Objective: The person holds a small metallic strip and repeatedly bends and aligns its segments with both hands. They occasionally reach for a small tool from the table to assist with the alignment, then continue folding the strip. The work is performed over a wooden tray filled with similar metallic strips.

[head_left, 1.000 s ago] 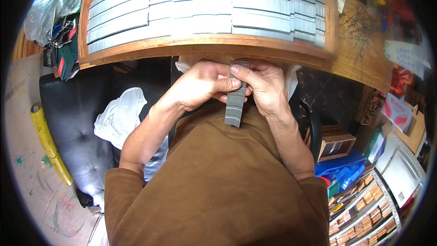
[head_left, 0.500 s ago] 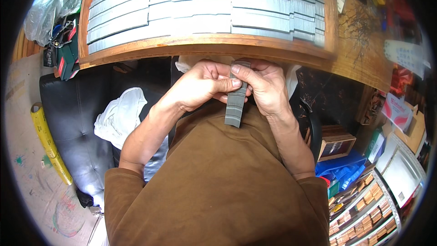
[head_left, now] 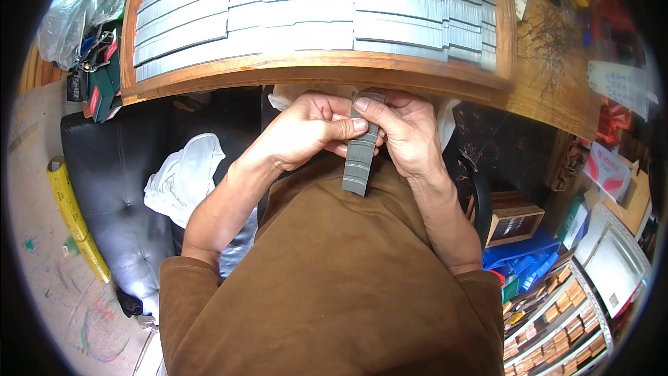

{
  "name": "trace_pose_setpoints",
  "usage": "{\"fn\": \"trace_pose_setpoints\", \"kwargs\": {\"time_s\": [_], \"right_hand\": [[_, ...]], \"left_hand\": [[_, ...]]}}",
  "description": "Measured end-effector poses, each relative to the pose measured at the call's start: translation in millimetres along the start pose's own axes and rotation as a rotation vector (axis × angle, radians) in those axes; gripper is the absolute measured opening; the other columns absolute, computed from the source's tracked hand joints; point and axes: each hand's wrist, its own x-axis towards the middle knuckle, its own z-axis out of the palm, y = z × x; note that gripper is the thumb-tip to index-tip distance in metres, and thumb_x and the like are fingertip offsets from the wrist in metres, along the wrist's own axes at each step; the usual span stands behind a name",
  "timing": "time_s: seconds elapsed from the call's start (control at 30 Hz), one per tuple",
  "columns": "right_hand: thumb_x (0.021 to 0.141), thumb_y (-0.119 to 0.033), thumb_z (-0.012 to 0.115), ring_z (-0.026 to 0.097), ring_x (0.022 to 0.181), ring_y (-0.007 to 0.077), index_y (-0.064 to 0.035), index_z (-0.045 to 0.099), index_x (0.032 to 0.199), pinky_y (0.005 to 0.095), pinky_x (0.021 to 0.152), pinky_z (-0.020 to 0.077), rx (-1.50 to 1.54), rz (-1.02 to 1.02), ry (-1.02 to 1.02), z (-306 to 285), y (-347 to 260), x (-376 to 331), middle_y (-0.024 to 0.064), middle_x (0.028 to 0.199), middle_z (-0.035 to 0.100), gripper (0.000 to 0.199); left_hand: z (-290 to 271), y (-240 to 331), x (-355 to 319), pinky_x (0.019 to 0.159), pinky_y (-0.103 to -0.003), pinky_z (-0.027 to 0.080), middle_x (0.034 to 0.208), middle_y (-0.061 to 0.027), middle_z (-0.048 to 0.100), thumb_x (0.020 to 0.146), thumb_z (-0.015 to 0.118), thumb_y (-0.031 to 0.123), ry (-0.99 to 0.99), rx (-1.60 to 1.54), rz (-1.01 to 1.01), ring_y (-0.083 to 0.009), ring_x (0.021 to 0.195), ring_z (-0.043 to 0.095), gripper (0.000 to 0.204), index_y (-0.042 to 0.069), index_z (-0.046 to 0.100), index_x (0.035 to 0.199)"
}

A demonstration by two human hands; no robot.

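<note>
Nothing has shifted: the grey staple strip [head_left: 362,150] still hangs upright just below the bench's [head_left: 327,69] near edge, pinched between both sets of fingers, left hand [head_left: 306,132] and right hand [head_left: 407,132] touching. Beyond, a wooden tray [head_left: 139,49] holds rows of strips.

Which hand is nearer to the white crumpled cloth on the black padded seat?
Left. The left hand is just right of and above the white crumpled cloth; the right hand is farther right, beyond the grey metal strip.
</note>
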Motion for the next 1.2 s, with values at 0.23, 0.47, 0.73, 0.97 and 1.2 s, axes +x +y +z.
{"fn": "trace_pose_setpoints", "kwargs": {"time_s": [0.23, 0.47, 0.73, 0.97, 1.2], "right_hand": [[0.095, -0.015, 0.076, 0.059, 0.058, 0.0081, 0.0051, 0.072, 0.103, 0.0227, 0.050, 0.0471, -0.094, 0.037, 0.028, -2, -3, -7, 0.0051, 0.079, 0.070, 0.022], [0.096, -0.013, 0.075, 0.062, 0.058, 0.0083, 0.0060, 0.073, 0.109, 0.0229, 0.051, 0.0500, -0.093, 0.073, -0.018, -7, -2, -13, 0.0064, 0.077, 0.071, 0.023], [0.096, -0.016, 0.077, 0.060, 0.063, 0.0066, 0.0011, 0.077, 0.105, 0.0213, 0.056, 0.0472, -0.146, 0.113, -0.019, -12, 2, -17, 0.0034, 0.081, 0.072, 0.020], [0.095, -0.014, 0.076, 0.060, 0.071, 0.0063, -0.0011, 0.077, 0.105, 0.0223, 0.063, 0.0451, -0.090, 0.075, 0.034, -26, 16, -21, 0.0021, 0.085, 0.074, 0.016], [0.096, -0.014, 0.074, 0.063, 0.074, 0.0079, -0.0007, 0.077, 0.108, 0.0230, 0.067, 0.0464, 0.030, 0.120, 0.032, -45, 20, -30, 0.0022, 0.090, 0.075, 0.018]], "left_hand": [[0, -5, -3, 0.080, -0.026, 0.060, 0.104, -0.0136, 0.077, 0.101, 0.066, 0.015, 0.036, 0.028, -0.023, -0.0174, 0.093, 0.074, 0.025, -0.003, 0.071, 0.118], [4, -12, -6, 0.080, -0.026, 0.059, 0.105, -0.0125, 0.077, 0.102, 0.065, 0.014, -0.006, 0.007, -0.060, -0.0157, 0.092, 0.074, 0.025, -0.002, 0.071, 0.120], [13, -15, -7, 0.076, -0.024, 0.056, 0.101, -0.0067, 0.076, 0.102, 0.067, 0.014, 0.018, -0.031, -0.082, -0.0101, 0.085, 0.069, 0.020, -0.001, 0.073, 0.114], [19, -20, -11, 0.072, -0.022, 0.053, 0.092, -0.0020, 0.072, 0.103, 0.066, 0.015, 0.103, -0.019, -0.060, -0.0060, 0.075, 0.061, 0.018, -0.001, 0.072, 0.108], [28, -20, -14, 0.080, -0.027, 0.058, 0.094, -0.0086, 0.075, 0.104, 0.063, 0.012, 0.296, 0.202, 0.146, -0.0137, 0.090, 0.072, 0.022, -0.008, 0.070, 0.110]]}}
